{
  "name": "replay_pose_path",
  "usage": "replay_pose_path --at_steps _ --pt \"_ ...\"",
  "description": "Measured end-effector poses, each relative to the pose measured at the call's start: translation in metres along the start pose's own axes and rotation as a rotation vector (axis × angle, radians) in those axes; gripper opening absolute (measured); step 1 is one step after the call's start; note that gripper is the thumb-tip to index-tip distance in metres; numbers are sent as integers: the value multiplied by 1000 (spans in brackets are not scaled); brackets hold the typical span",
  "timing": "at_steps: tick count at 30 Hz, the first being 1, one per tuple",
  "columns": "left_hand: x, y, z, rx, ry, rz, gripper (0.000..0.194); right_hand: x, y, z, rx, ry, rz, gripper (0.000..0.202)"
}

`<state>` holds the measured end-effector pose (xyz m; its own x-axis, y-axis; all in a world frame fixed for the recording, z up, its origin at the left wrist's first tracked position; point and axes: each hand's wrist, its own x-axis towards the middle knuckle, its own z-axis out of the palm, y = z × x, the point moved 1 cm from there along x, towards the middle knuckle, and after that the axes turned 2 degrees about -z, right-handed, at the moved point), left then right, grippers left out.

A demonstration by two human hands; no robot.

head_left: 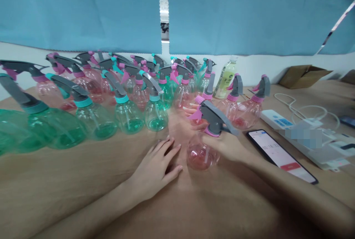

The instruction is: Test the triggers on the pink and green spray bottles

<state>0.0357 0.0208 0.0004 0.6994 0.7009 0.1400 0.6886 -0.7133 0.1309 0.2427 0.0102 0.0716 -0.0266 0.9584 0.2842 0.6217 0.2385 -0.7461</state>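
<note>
My left hand [156, 167] lies palm down on the brown table covering, fingers spread and holding nothing. To its right is a pink spray bottle [202, 155] with a grey trigger head and pink collar. My right hand [222, 145] is at the neck of this bottle, its thumb side against the neck. The fingers reach out behind the head to the left, and the bottle hides part of them. A second pink spray bottle [208, 95] stands just behind those fingers. Beyond my left hand, a green spray bottle [156, 118] with a turquoise collar stands upright.
Several green and pink spray bottles [95, 120] crowd the table's left and back. Two pink ones [251, 111] stand at right, near a labelled drink bottle [225, 80]. A phone [280, 155], a white power strip [277, 120], cables and a cardboard box [302, 76] lie further right.
</note>
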Motion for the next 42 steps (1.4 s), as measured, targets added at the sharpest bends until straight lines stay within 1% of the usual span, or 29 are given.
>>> replay_pose_path --at_steps 4,11,15,21,25,27,34,42 --pt "0 0 0 -1 -4 4 53 0 2 0 -10 -26 60 9" --pt "0 0 1 -13 1 1 53 0 3 0 -31 -41 88 9" --pt "-1 0 -1 -7 3 0 53 0 3 0 -29 -19 73 9" --pt "1 1 -1 -3 -10 1 53 0 1 0 -20 -26 71 7" --pt "1 0 0 -4 -11 -2 53 0 -1 0 48 -4 18 3" --pt "1 0 0 -9 -2 1 52 0 -1 0 75 5 2 8" --pt "0 1 -2 -35 2 -2 52 0 3 0 -17 -7 75 9" --pt "1 1 -2 3 -16 -7 52 0 3 0 8 -12 26 6"
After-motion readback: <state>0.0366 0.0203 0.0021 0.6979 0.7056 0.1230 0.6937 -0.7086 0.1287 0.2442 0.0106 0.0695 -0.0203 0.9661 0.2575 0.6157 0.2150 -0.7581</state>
